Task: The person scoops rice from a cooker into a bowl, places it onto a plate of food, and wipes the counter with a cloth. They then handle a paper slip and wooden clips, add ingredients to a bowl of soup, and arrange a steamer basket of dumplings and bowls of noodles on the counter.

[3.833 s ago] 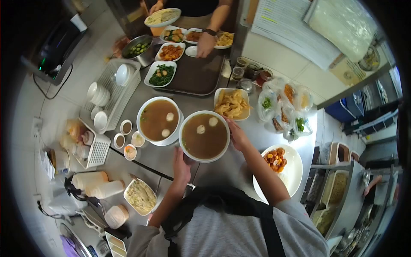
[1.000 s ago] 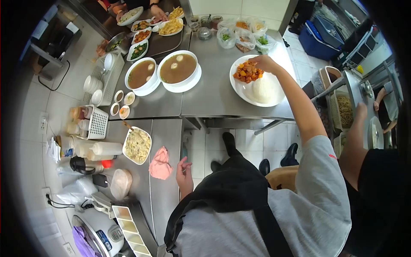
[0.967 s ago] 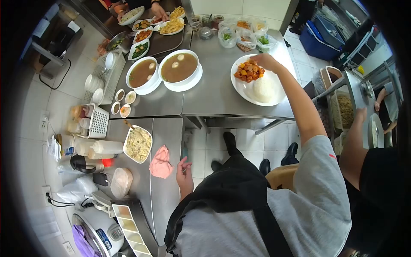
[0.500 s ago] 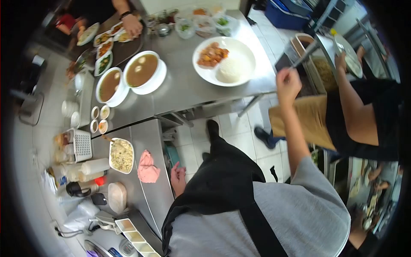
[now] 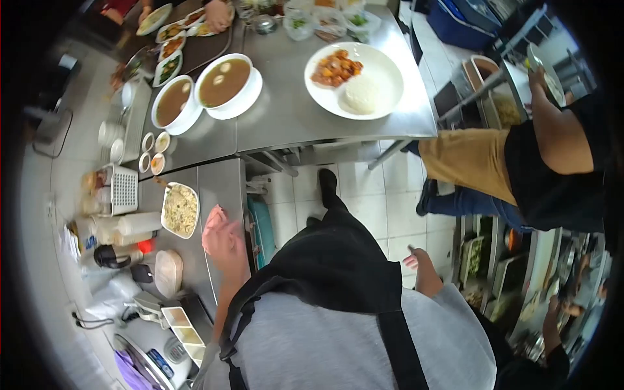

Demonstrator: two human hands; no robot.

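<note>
My left hand [image 5: 229,250], smeared by motion, is on a crumpled pink cloth [image 5: 213,227] on the steel counter and seems to grip it. Down by my right side, above the floor, hangs my right hand [image 5: 421,261]. Its visible fingers are apart, and I make out nothing held in it. Just beyond the cloth is a white bowl of pale, chunky food [image 5: 180,211] with a handle sticking out. On the table ahead stand a large white plate [image 5: 387,78] with rice and saucy orange-brown pieces, and two white bowls of brown soup [image 5: 224,81] [image 5: 173,105].
Small sauce cups [image 5: 158,164] stand near the soup bowls. Left of them is a white basket [image 5: 122,190] by squeeze bottles [image 5: 140,224]. A person's hand [image 5: 218,16] is over a tray of side dishes. Another person [image 5: 552,156] holding a plate stands at the right.
My left hand has come up from beside the counter onto the pink cloth. My right hand has dropped from near the table's right corner to my side. The view has shifted forward.
</note>
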